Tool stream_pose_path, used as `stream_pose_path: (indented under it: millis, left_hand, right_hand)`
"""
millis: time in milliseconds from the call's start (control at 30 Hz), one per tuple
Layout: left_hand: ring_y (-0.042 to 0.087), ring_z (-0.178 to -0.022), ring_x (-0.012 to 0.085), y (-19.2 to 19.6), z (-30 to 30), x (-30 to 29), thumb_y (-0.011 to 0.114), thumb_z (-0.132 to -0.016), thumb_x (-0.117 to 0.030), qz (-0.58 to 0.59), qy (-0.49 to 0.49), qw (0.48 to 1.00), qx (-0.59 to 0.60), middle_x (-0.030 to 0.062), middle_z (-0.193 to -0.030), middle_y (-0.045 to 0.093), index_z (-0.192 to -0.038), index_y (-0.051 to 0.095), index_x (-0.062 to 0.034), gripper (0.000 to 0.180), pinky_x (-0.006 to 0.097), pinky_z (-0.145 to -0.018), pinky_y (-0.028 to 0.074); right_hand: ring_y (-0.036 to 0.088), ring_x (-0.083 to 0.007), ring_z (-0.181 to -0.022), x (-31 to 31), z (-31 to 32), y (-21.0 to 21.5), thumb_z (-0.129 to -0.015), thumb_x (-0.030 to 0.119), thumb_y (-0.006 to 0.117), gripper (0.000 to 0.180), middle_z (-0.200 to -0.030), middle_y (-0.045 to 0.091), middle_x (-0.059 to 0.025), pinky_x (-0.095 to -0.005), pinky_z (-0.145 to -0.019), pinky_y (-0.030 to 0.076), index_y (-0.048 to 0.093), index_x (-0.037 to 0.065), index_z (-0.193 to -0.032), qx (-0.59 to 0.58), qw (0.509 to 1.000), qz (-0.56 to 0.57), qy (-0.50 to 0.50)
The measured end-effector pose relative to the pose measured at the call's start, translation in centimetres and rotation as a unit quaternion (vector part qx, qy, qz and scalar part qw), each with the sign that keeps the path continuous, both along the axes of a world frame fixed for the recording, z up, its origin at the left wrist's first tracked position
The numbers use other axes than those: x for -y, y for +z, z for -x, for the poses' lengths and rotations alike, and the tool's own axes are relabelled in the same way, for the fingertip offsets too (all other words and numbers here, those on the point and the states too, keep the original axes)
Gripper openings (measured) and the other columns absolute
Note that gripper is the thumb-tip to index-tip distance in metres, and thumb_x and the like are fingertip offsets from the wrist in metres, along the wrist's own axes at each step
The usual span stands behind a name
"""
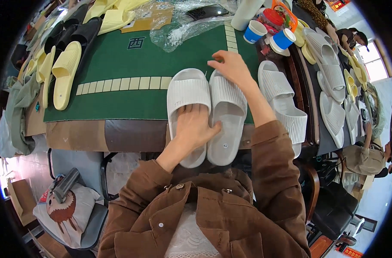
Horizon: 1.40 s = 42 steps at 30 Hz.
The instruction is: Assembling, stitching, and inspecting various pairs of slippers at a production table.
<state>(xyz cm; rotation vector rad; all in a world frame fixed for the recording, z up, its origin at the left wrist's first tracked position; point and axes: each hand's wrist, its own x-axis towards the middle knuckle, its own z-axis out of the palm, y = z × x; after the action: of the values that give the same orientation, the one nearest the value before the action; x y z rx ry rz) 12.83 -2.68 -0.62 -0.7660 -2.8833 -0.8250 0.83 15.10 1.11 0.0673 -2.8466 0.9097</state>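
Observation:
Two pale grey slide slippers lie side by side over the table's near edge, toes pointing away from me. My left hand (194, 128) reaches into the left slipper (188, 87) with its fingers under the strap. Its thumb sticks out over the inner edge of the right slipper (227, 112). Above the right slipper's toe is my right hand (230, 66), fingers curled in and thumb close to them. Whether something small sits between those fingertips cannot be made out. A thin dark line shows between the two toes.
A green mat (118, 103) with a row of cream tiles (133, 83) covers the table. More grey slippers (282, 103) lie to the right; yellow slippers (67, 71) are at left. Paper cups (255, 32), a phone (207, 12) and clear plastic wrap (172, 30) stand farther back.

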Motion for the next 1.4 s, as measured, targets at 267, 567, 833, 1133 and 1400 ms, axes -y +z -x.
stream_pose_path:
  millis: [267,567,833,1133,1400]
  left_hand:
    - [0.055,-0.101,0.04,0.2,0.1,0.3,0.066,-0.074,-0.04,0.013,-0.002,1.0,0.02,0.0248,-0.104,0.059,-0.101,0.058,0.0085,0.056,0.047,-0.092,0.04]
    - [0.054,-0.102,0.0405,0.3,0.3,0.1,0.067,-0.074,-0.039,0.0,-0.006,1.0,0.02,0.0248,-0.104,0.058,-0.101,0.058,0.0087,0.056,0.048,-0.092,0.04]
    - [0.056,-0.098,0.0392,-0.2,0.0,0.0,0.068,-0.073,-0.039,0.011,-0.015,1.0,-0.011,0.0241,-0.1,0.059,-0.095,0.059,0.0077,0.053,0.048,-0.088,0.041]
    - [0.054,-0.098,0.0408,0.3,-0.3,0.9,0.068,-0.077,-0.037,0.014,-0.029,0.999,-0.004,0.0248,-0.101,0.057,-0.102,0.056,0.0083,0.053,0.049,-0.088,0.04]
    - [0.061,-0.074,0.0299,5.8,-2.5,4.9,0.065,-0.084,-0.021,-0.148,-0.066,0.987,0.017,0.015,-0.106,0.063,-0.107,0.061,-0.0014,0.031,0.037,-0.069,0.051]
  right_hand:
    - [0.063,-0.0129,-0.07,1.2,-0.8,1.4,-0.085,0.014,0.061,0.018,-0.08,0.067,-0.0075,-0.0251,-0.065,0.05,0.067,0.0,-0.094,0.048,0.978,0.195,0.049]
    - [0.056,-0.0067,-0.066,0.8,-0.9,1.7,-0.09,0.015,0.055,0.025,-0.078,0.065,-0.0026,-0.0218,-0.063,0.049,0.067,-0.003,-0.104,0.136,0.97,0.181,0.087]
    - [0.06,-0.0352,-0.086,1.0,-0.7,-0.1,-0.089,0.018,0.048,0.025,-0.085,0.064,-0.018,-0.0422,-0.076,0.047,0.065,0.0,-0.088,-0.03,0.976,-0.089,0.195]
    - [0.058,-0.0382,-0.083,3.4,-2.4,0.6,-0.091,0.017,0.047,0.023,-0.086,0.059,-0.0198,-0.0459,-0.076,0.046,0.059,0.001,-0.081,-0.019,0.996,-0.036,0.081]
    - [0.058,-0.032,-0.066,3.5,-1.9,0.3,-0.093,0.013,0.052,0.018,-0.075,0.057,-0.0168,-0.0405,-0.06,0.046,0.053,-0.001,-0.08,-0.132,0.976,0.175,0.011]
